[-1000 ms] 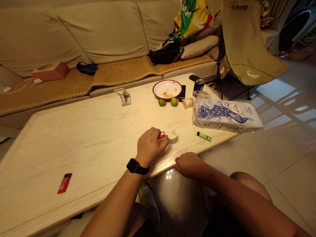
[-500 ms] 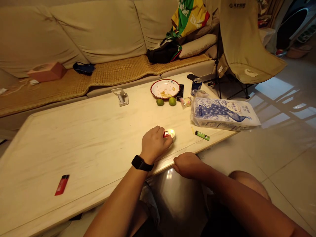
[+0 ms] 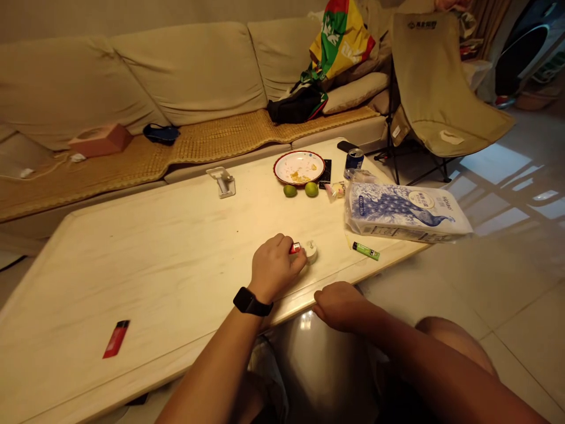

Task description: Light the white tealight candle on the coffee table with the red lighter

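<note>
My left hand [image 3: 274,266], with a black watch on its wrist, is closed around a red lighter [image 3: 295,248]. The lighter's end points at a small round white candle [image 3: 311,252] on the table, close beside my thumb. No flame shows at the candle or the lighter. My right hand [image 3: 339,305] is curled into a fist at the table's near edge; whether it holds anything is hidden. Right of the candle lies a green lighter [image 3: 366,251]. A second red lighter [image 3: 116,340] with a black top rests at the table's left.
On the wooden table [image 3: 176,253] are a plate with food scraps [image 3: 299,167], two green limes [image 3: 311,189], a can [image 3: 354,162], a tissue pack [image 3: 408,210] overhanging the right edge, and a white stand [image 3: 223,182]. A sofa [image 3: 189,70] and folding chair [image 3: 441,88] stand behind.
The bright glow at the candle is gone, and its pale top now shows. The view has tilted up slightly, so everything sits lower. Both hands keep nearly the same places.
</note>
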### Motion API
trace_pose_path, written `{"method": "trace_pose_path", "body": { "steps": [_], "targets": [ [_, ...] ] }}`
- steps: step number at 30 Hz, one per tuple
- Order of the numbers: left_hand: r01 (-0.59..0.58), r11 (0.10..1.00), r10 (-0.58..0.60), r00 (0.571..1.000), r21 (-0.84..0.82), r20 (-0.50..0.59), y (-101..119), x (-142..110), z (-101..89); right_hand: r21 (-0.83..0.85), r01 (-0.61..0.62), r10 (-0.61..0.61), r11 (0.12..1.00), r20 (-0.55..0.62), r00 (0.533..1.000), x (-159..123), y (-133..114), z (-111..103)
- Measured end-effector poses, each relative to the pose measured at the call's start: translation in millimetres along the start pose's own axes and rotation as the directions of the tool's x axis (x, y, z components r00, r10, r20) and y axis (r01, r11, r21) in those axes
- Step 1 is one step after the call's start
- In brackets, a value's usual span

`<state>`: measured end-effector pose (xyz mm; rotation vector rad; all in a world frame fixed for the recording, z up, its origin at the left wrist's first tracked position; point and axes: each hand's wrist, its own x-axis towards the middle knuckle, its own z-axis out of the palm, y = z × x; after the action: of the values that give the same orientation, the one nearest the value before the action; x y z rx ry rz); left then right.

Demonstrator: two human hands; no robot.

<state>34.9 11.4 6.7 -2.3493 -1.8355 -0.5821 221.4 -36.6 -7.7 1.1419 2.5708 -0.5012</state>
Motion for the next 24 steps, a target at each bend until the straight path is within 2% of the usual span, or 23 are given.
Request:
{"method": "trace_pose_path", "body": {
  "steps": [19, 24],
  "targets": [
    [-0.051, 0.996, 0.047, 0.996, 0.068, 0.071, 17.1, 9.4, 0.3, -0.027, 0.033, -0.034, 0.999, -0.046, 0.998, 1.5, 3.7, 10.4],
    [-0.060, 0.995, 0.054, 0.995, 0.076, 0.079, 17.6, 10.8, 0.4, -0.030, 0.032, -0.032, 0.999, -0.014, 0.999, 3.4, 3.3, 9.9]
  ]
}}
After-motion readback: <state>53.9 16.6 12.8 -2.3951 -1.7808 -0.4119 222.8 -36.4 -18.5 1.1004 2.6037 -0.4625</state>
